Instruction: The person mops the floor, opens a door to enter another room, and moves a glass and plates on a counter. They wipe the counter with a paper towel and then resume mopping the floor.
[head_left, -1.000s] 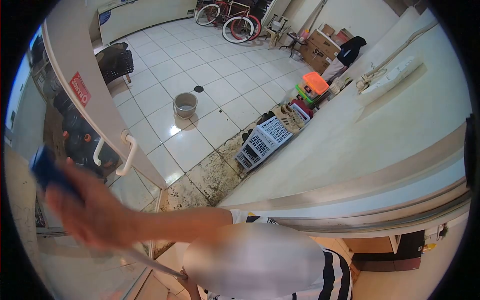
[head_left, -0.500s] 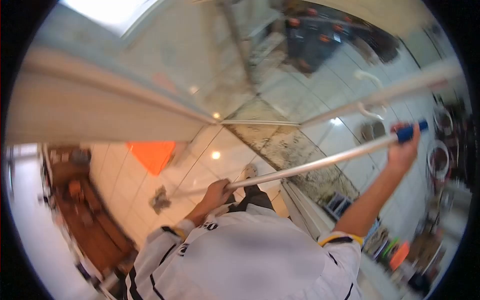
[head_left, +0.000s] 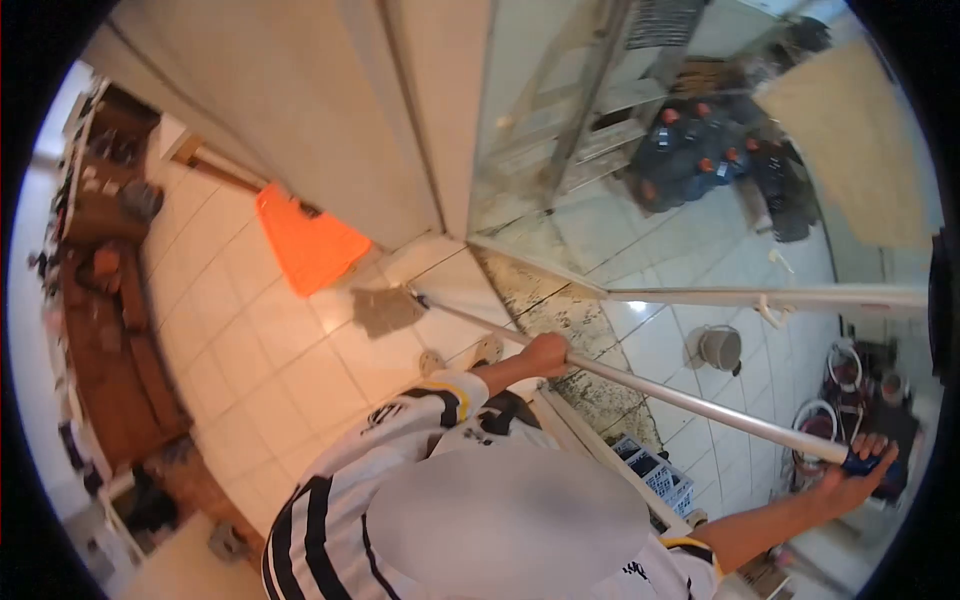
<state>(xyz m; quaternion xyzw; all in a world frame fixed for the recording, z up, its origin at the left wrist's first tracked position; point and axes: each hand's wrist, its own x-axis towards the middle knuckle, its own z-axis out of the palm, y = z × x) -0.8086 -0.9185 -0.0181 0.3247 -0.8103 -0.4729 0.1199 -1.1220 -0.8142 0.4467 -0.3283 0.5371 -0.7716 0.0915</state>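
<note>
A long metal-handled mop (head_left: 690,402) slants across the view, its flat grey-brown head (head_left: 388,312) resting on the tiles at the left. Closed around the middle of the pole is my left hand (head_left: 545,355). My right hand (head_left: 858,470) grips the dark blue end of the handle, far out to the right. Just beyond the mop head lies a bright orange plastic object (head_left: 312,240), whose kind I cannot make out. My feet (head_left: 487,350) stand close to the mop head.
A stained stone threshold (head_left: 545,297) and a glass door's white frame (head_left: 750,296) separate two tiled areas. Beyond it are a grey bucket (head_left: 720,347), a blue-and-white crate (head_left: 655,475) and several dark bottles (head_left: 690,150). A brown sofa (head_left: 120,350) stands at left.
The view has turned. The mop head has moved toward the orange object and the threshold. Both hands still hold the pole; its blue end now sits lower at the right.
</note>
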